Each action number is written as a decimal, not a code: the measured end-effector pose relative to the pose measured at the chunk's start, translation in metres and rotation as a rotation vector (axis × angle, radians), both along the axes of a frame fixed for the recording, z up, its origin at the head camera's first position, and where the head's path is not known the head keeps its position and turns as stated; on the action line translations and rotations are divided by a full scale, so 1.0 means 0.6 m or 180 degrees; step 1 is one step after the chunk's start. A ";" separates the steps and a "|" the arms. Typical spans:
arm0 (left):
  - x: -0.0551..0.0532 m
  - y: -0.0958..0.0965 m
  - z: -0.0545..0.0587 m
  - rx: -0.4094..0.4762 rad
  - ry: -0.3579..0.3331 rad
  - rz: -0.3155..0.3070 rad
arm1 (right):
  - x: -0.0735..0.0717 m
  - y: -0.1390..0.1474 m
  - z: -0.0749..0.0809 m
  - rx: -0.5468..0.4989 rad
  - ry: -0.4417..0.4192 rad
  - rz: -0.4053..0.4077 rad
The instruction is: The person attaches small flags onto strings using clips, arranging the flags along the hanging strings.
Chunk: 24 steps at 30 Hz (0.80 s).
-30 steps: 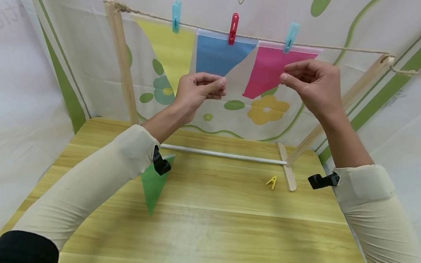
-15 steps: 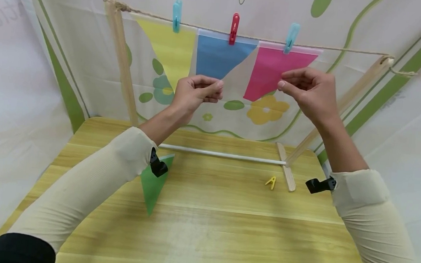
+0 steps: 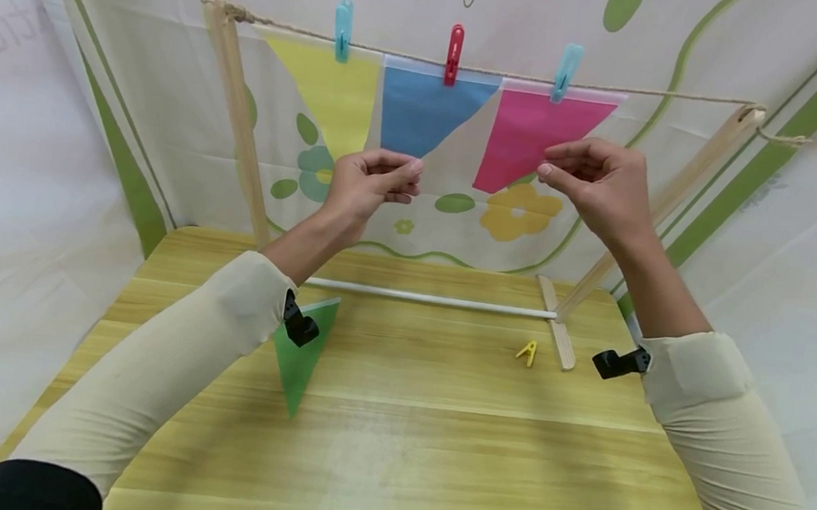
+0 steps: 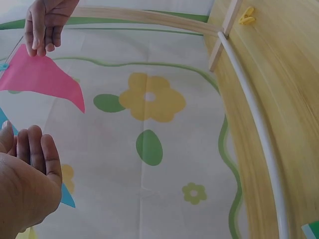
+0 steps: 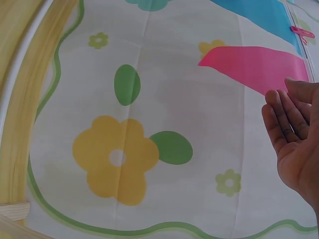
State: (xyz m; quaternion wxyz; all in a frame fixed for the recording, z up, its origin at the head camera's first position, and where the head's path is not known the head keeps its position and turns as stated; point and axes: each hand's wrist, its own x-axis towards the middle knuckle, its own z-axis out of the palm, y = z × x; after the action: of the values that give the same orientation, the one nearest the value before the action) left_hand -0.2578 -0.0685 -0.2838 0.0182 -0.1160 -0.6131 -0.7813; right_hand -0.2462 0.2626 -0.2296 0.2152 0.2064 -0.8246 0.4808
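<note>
Three paper pennants hang from a twine line: a yellow pennant (image 3: 331, 89), a blue pennant (image 3: 430, 113) and a pink pennant (image 3: 533, 133). A light-blue clothespin (image 3: 343, 30) clips the yellow one, a red clothespin (image 3: 454, 54) the blue, and another light-blue clothespin (image 3: 566, 73) the pink. My left hand (image 3: 369, 184) is raised in front of the yellow and blue pennants, fingers loosely bent and nothing in them. Beside the pink pennant's right edge is my right hand (image 3: 597, 186), its fingers relaxed and a gap between thumb and fingertips.
A green pennant (image 3: 303, 359) and a yellow clothespin (image 3: 526, 352) lie on the wooden table (image 3: 421, 464). Two wooden posts, left post (image 3: 239, 114) and right post (image 3: 703, 166), carry the twine. A white rod (image 3: 434, 299) runs low between them, before a patterned cloth backdrop (image 3: 395, 242).
My left hand has drifted left and slightly down. My right hand has dropped a little beside the pink pennant. The pennants and clothespins stay practically where they were.
</note>
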 end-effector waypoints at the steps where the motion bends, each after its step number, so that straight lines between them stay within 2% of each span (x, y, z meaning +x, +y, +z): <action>1: 0.000 -0.001 -0.001 0.0013 -0.0014 0.0002 | 0.000 0.001 -0.002 0.0001 -0.0015 0.0002; 10: 0.002 -0.005 -0.007 -0.0018 -0.0042 -0.0009 | 0.002 0.008 -0.014 0.0076 0.0023 -0.0028; 24: 0.002 -0.008 -0.021 0.0009 -0.0088 -0.0034 | 0.007 0.016 -0.030 0.0061 -0.0120 -0.0021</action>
State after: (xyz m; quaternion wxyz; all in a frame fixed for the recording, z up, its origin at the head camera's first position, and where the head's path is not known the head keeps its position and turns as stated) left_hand -0.2569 -0.0734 -0.2966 0.0057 -0.1083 -0.6116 -0.7837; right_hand -0.2422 0.2724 -0.2479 0.1993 0.1966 -0.8337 0.4760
